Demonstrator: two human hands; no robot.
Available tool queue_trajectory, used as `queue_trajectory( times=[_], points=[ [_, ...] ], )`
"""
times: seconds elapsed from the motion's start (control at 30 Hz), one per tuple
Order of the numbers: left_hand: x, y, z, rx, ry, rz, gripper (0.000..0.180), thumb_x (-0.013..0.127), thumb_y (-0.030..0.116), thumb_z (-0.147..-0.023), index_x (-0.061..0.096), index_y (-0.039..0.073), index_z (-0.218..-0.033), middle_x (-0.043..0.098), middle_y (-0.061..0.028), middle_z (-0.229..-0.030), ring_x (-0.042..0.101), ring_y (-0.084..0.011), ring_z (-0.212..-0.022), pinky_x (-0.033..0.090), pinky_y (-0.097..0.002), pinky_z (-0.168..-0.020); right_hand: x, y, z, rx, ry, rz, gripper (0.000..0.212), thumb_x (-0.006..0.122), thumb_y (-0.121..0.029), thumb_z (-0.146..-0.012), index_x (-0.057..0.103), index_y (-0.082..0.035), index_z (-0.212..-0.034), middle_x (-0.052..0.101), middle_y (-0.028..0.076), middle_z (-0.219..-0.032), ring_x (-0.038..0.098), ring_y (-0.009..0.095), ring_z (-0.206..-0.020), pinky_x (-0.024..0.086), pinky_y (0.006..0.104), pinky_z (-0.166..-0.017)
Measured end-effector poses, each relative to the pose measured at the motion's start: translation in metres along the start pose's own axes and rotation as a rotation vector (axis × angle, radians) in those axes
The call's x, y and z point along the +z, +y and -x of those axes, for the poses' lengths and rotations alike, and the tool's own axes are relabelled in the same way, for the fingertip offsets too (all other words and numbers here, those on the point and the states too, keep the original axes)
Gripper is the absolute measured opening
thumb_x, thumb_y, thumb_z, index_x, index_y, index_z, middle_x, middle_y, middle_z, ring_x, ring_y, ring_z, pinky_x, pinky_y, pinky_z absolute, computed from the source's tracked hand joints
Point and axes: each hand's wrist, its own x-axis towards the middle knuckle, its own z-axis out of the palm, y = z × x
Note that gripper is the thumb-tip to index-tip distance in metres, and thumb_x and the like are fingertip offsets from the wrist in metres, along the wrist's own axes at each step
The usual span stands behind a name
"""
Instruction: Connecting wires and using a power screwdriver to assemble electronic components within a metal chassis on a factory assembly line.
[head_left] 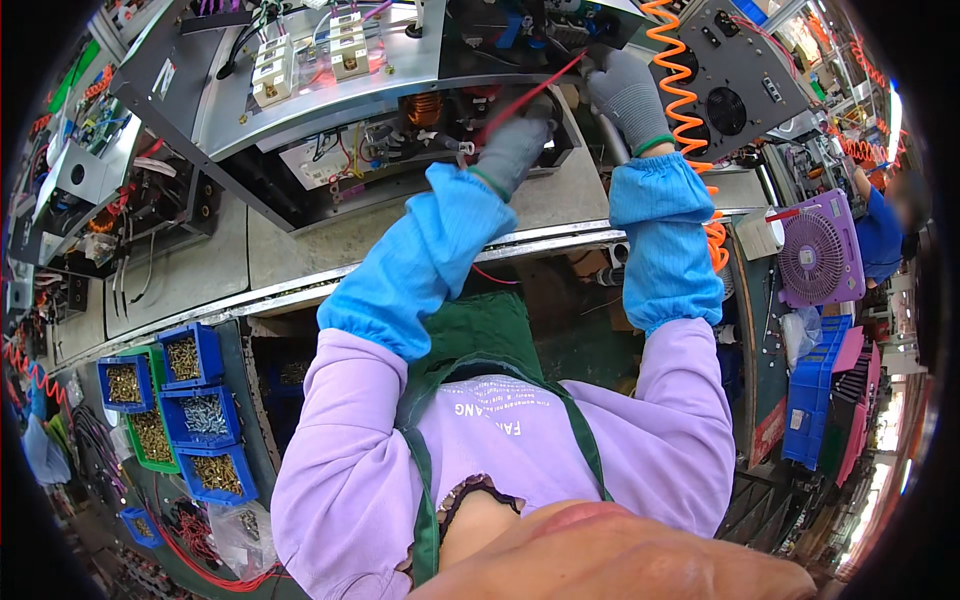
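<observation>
My left hand (513,152), in a grey knit glove, reaches into the front opening of a metal equipment chassis (215,170). Motion blurs it, and its fingers cannot be made out. A red wire (535,92) slants past it up to my right hand (630,100), gloved in grey too. The right fingers are closed at the wire's upper end, partly hidden against the dark interior. Beneath that palm shows a silver rod-like piece (612,140); whether I hold it cannot be told. Inside the chassis sit a copper coil (422,108) and cables with metal lugs (465,148).
An orange coiled hose (672,60) hangs beside my right hand. Black panels with fans (727,110) stand beyond it. Blue bins of screws (215,472) lie at the left; a purple fan (812,250) stands at the right. Another person (880,235) works at far right.
</observation>
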Motion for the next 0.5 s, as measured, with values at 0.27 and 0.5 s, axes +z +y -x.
queue_trajectory(
  times=[0.27, 0.5],
  points=[
    [0.000, 0.004, -0.001, 0.011, -0.140, -0.130, 0.019, 0.052, 0.027, -0.093, 0.059, 0.010, -0.098, 0.058, -0.0001, -0.080, 0.052, -0.0072, -0.066, 0.042, -0.0252, -0.059, 0.005, 0.004, 0.026, -0.065, 0.083, -0.263, 0.025, 0.052, -0.026, -0.087, 0.062, -0.013, -0.105, 0.066, 0.007, -0.074, 0.065, 0.022, -0.063, 0.051, 0.0317, -0.059],
    [-0.041, -0.053, -0.004, 0.312, -0.159, -0.329, 0.026, 0.047, 0.022, -0.096, 0.051, 0.006, -0.116, 0.061, -0.0056, -0.093, 0.058, -0.0119, -0.076, 0.047, -0.0256, -0.070, 0.020, -0.015, 0.053, -0.882, 0.653, -0.043, 0.028, 0.062, -0.014, -0.080, 0.063, -0.015, -0.108, 0.062, 0.002, -0.074, 0.060, 0.016, -0.056, 0.048, 0.0278, -0.053]
  ],
)
